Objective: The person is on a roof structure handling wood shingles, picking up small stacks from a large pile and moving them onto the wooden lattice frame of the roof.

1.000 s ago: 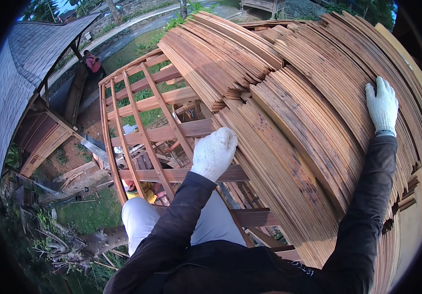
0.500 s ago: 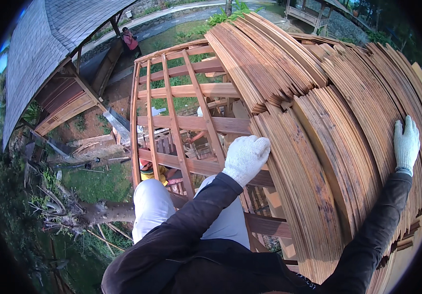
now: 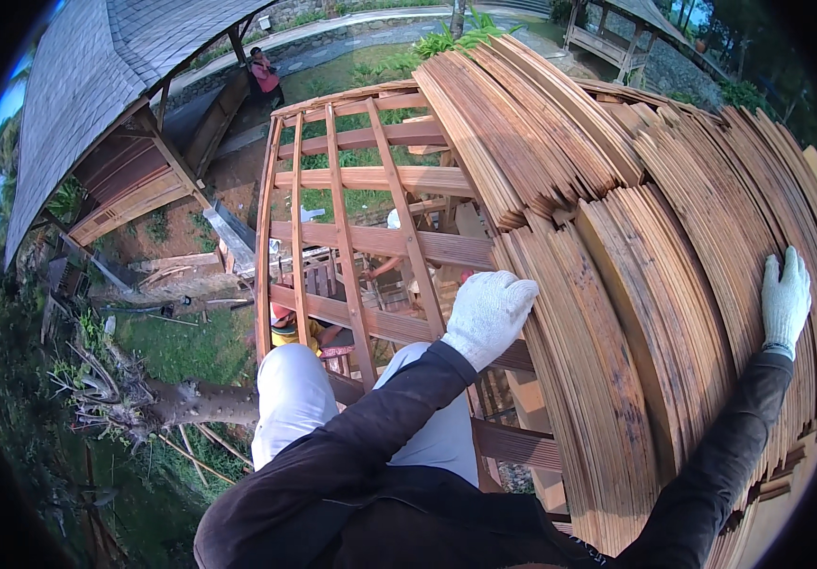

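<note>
I am up on a curved roof frame of wooden battens (image 3: 370, 242), my light trousers (image 3: 290, 394) against it. Rows of long brown wooden shingles (image 3: 617, 284) cover the frame's right part. My left hand (image 3: 489, 313), in a white glove, is curled over the left edge of a lower shingle row, where the open battens begin. My right hand (image 3: 786, 299), also gloved in white, lies flat with fingers apart on the shingles far to the right. Both sleeves are dark.
Through the open battens a person in yellow (image 3: 287, 332) is below. Another person in red (image 3: 262, 71) sits by a grey-roofed hut (image 3: 95, 85) at upper left. A fallen trunk (image 3: 176, 403) lies on the grass far below. Another small shelter (image 3: 617, 24) stands at the top right.
The view has swung, so more of the open frame and ground shows at left. My left hand stays at the shingle edge; my right hand stays pressed on the shingles, now lower in the picture.
</note>
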A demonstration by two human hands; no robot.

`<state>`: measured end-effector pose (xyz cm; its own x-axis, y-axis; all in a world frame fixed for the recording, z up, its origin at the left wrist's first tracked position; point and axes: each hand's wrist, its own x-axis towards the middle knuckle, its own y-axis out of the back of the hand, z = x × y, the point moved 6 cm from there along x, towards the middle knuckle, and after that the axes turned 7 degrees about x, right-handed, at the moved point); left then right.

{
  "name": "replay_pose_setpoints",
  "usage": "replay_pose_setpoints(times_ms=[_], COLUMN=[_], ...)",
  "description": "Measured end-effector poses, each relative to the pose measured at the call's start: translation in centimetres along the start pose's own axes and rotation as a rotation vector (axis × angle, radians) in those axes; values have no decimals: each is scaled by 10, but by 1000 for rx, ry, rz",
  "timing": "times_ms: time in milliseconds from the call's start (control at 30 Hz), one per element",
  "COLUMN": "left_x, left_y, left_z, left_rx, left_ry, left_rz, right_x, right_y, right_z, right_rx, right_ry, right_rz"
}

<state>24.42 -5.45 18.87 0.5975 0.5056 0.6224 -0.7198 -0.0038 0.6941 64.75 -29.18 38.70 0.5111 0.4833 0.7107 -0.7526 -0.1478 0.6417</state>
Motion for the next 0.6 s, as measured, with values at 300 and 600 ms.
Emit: replay_pose_setpoints(times_ms=[300,600], left_x=[-3,-23], left_y=[3,-3], left_z=[-2,-11], left_rx=[-60,-200], left_ry=[125,303], left_rz=[-286,-334], right_x=[0,1], right_y=[0,2], right_z=[3,-2], right_rx=[58,83], right_ry=[-12,-9], right_rz=[-42,-52])
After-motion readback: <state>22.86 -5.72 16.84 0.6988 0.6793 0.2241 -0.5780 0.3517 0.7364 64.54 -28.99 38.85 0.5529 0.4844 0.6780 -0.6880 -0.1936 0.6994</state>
